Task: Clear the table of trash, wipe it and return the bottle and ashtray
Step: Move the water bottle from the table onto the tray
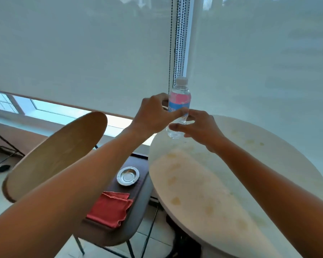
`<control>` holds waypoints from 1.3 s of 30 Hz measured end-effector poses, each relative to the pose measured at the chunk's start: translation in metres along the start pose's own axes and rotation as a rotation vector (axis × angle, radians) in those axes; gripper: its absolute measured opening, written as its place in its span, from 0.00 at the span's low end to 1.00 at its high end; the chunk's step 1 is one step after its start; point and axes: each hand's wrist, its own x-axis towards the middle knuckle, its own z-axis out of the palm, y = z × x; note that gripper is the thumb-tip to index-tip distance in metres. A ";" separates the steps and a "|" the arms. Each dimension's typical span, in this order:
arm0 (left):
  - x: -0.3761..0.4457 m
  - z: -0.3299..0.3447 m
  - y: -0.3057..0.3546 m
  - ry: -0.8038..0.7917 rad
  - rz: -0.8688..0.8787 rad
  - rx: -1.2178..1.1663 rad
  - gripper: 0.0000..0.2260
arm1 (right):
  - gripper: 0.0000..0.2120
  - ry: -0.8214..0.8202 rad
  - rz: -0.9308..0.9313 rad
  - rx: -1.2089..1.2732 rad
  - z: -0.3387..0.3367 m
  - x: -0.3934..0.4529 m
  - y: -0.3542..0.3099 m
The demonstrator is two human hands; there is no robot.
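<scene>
Both hands hold the small water bottle (179, 107) upright at the far edge of the round white tabletop (222, 174): the left hand (153, 116) has its fingers curled round the labelled middle, and the right hand (199, 127) pinches the clear lower part. It looks light, thin-walled and easily dented, perhaps slick, so a gentle hold at the label seems best. The steel ashtray (127, 176) sits on the chair seat (138, 216) beside a red cloth (110, 208).
</scene>
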 end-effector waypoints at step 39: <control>-0.130 -0.100 -0.291 -0.063 -0.149 -0.009 0.26 | 0.24 -0.217 0.216 -0.077 0.327 0.007 -0.006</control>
